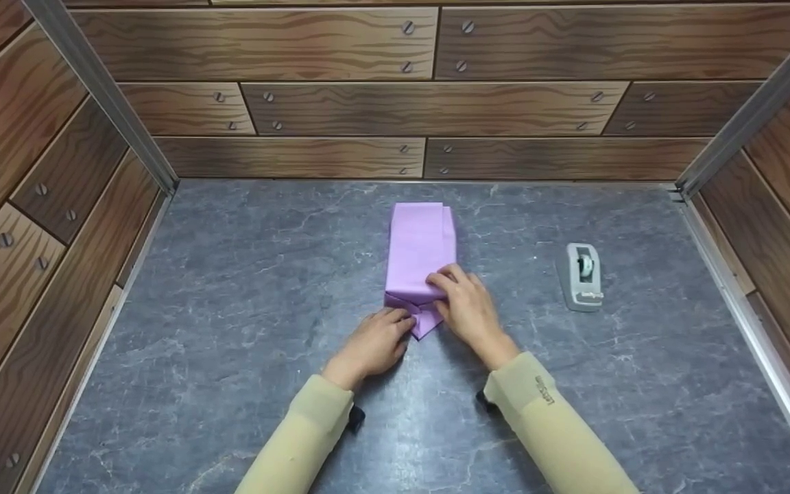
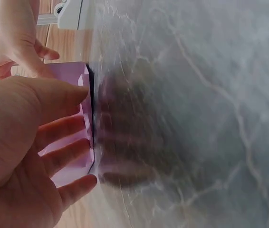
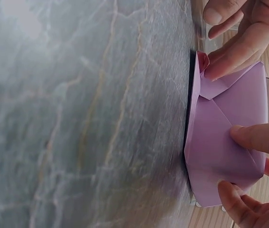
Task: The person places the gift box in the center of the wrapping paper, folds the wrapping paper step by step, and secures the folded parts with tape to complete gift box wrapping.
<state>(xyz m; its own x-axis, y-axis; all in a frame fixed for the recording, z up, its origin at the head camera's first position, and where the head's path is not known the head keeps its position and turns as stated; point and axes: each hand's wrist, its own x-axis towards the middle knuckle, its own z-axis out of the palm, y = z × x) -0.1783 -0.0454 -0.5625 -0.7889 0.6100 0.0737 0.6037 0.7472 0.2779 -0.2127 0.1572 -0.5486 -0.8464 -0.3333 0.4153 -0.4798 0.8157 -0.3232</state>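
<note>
A long package wrapped in purple paper (image 1: 414, 240) lies on the grey marbled table. At its near end a pointed paper flap (image 1: 428, 321) sticks out toward the person. My left hand (image 1: 376, 337) touches the left side of this flap, its fingers nearly straight in the left wrist view. With my right hand (image 1: 470, 309) I grip the near right corner, some fingers on top. The right wrist view shows the right thumb (image 3: 251, 136) against the creased end face (image 3: 220, 137), where slanted folds meet.
A grey tape dispenser (image 1: 583, 278) with a roll in it stands on the table (image 1: 251, 274) to the right of the package. Wood-patterned walls (image 1: 340, 106) enclose the table at the back and both sides, with metal strips (image 1: 758, 343) along the edges.
</note>
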